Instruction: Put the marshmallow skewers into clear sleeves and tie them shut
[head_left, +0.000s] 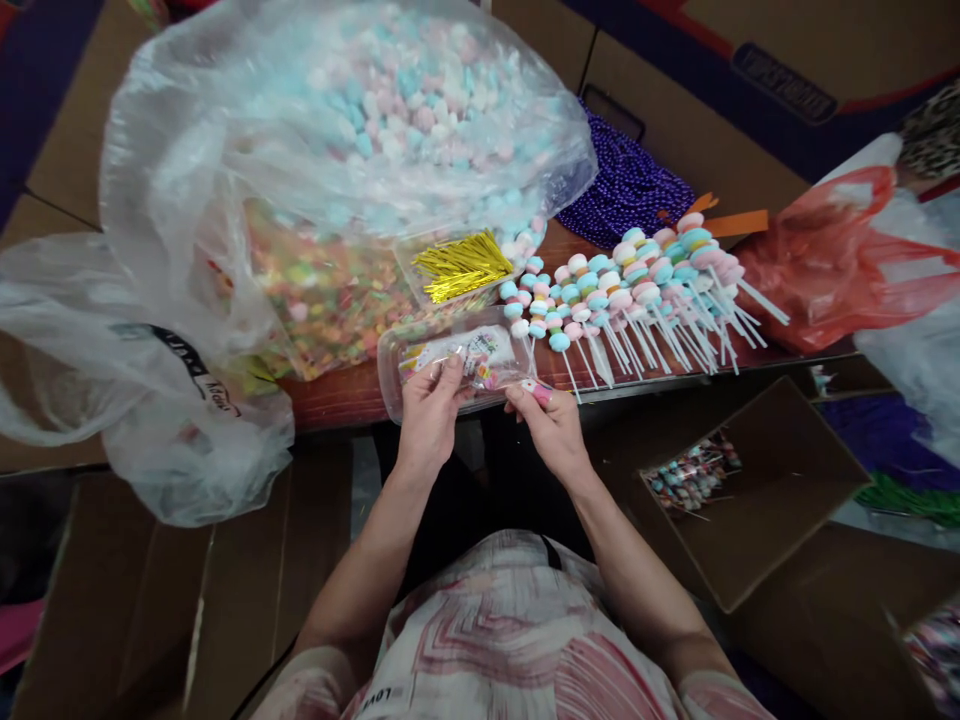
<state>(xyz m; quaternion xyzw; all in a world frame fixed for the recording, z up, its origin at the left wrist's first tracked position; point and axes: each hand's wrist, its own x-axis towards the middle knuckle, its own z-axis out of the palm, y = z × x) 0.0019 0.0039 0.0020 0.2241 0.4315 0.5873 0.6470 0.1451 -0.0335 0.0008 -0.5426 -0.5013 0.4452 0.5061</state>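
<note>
My left hand (431,415) pinches a small clear plastic bag (484,373) with coloured print, above a clear plastic tray (389,375). My right hand (555,425) is closed, its thumb and finger at the bag's right end; a pink wrap circles one of its fingers. In the tray, partly behind my fingers, lies a stack of printed bags (491,345). Right of the tray are many skewers of pastel marshmallows (630,280) on white sticks, piled with the sticks toward me. Behind the tray, a clear container holds gold twist ties (463,265).
A huge clear bag of pastel marshmallows (420,110) and a bag of gummy candy (322,290) cover the table's left and back. Purple beaded strands (622,170) and a red plastic bag (832,260) lie at right. Below right stands an open cardboard box (772,490) with wrapped sticks inside.
</note>
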